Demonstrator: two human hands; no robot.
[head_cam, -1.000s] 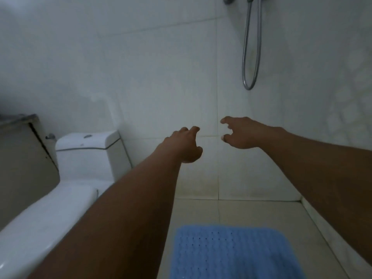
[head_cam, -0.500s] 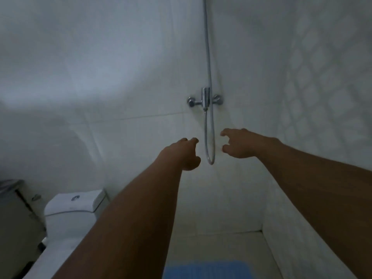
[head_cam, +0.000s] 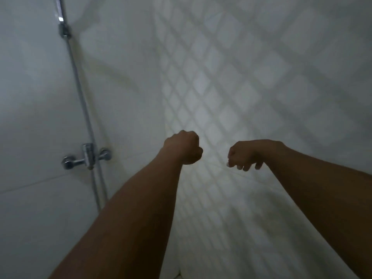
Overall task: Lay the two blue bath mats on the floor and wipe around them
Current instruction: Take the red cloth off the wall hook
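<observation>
Both my arms reach out in front of the white tiled corner of the shower. My left hand (head_cam: 184, 147) is curled into a fist with nothing in it. My right hand (head_cam: 244, 155) hangs a little to the right of it, knuckles up, fingers bent down and closed, also holding nothing. The two hands are a short gap apart at the same height. No blue bath mat and no floor are in view.
A chrome shower mixer tap (head_cam: 86, 157) sits on the left wall, with its hose and riser (head_cam: 79, 93) running up from it. The right wall (head_cam: 231, 77) carries a diamond-patterned light and shadow. The walls meet in a corner just behind my hands.
The view has swung up and to the right: the blue mat, the floor and the toilet have dropped out of sight. Both hands went from spread fingers to closed.
</observation>
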